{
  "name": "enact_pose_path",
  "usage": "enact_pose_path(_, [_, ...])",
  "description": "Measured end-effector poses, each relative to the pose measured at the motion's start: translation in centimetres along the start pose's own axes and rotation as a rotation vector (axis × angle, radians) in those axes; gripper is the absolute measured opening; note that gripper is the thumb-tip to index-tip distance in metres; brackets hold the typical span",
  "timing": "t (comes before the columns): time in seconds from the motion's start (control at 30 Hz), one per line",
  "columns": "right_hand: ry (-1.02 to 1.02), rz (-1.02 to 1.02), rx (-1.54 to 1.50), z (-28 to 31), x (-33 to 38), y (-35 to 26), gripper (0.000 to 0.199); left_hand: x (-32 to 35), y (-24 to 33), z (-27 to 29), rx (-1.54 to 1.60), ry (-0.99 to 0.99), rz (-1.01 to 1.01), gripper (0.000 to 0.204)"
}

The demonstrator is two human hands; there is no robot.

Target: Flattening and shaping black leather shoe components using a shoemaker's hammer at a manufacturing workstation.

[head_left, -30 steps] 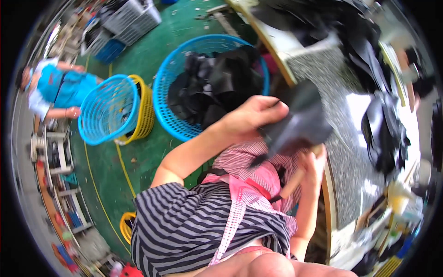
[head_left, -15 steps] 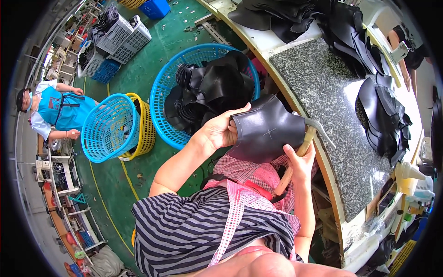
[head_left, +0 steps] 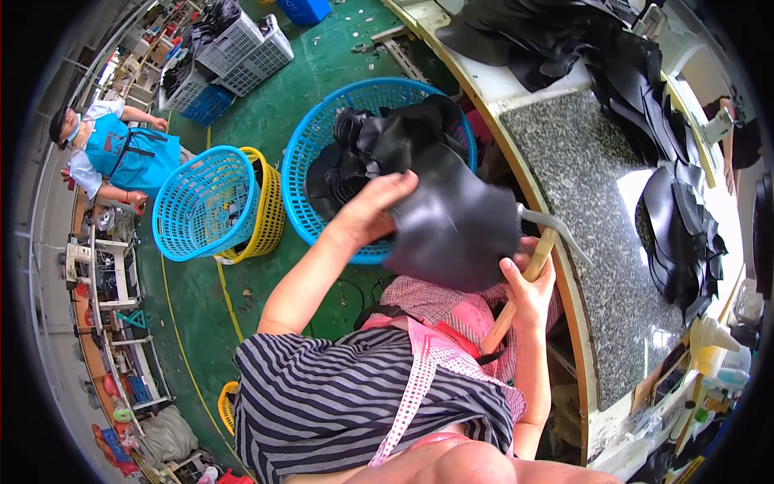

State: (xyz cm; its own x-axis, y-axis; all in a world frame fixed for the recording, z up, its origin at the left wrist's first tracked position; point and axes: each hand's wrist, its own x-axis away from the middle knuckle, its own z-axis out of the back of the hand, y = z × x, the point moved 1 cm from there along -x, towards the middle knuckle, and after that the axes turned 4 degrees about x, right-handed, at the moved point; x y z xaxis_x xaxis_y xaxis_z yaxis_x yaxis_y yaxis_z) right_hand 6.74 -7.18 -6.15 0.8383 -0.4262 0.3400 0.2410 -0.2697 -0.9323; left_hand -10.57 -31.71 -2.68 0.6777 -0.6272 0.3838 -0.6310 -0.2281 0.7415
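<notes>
A black leather piece [head_left: 472, 234], cut to a curved outline and blurred by motion, is stretched between my hands in front of my apron. My left hand [head_left: 372, 211] is closed on its left edge, thumb on the upper side and the other fingers partly hidden beneath. My right hand [head_left: 528, 292] wraps round the wooden handle of a hammer [head_left: 542, 256], its bent metal head pointing toward the bench. That hand's thumb and fingertips also meet the right edge of the leather. Behind the piece, a large blue basket [head_left: 292, 173] holds a heap of black leather pieces [head_left: 379, 149].
To my right, a speckled stone slab [head_left: 564, 153] lies on the curved workbench [head_left: 528, 184], with stacked black leather pieces [head_left: 681, 234] on it. Left are a light-blue basket [head_left: 201, 206] and yellow basket [head_left: 270, 214]. A person in a blue apron [head_left: 133, 153] stands beyond; another person's arm shows at far right.
The view has swung, shifting baskets and bench rightward in the picture. The leather piece has turned and tilted between my hands, and my left hand sits farther left. The hammer stays in my right hand.
</notes>
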Motion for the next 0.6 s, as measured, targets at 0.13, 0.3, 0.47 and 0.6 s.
enact_pose_path(0.13, [0.006, 0.126, 0.013, -0.6, 0.2, -0.8, 0.051, -2.7, 4.4, 14.6, -0.612, 0.303, -0.243, 0.045])
enact_pose_path(0.3, [0.039, 0.03, 0.089, 0.9, 0.7, -0.3, 0.047, -5.6, 3.1, 14.8, -1.805, 0.739, -0.916, 0.071])
enact_pose_path(0.47, [0.057, 0.037, 0.1, 0.7, 0.7, 0.9, 0.044, -12.8, -7.3, 15.1, -1.879, 0.643, -0.467, 0.077])
enact_pose_path(0.6, [0.044, 0.06, 0.108, 1.3, 0.7, 1.4, 0.04, -16.0, -9.7, 17.1, -1.889, 0.6, -0.523, 0.076])
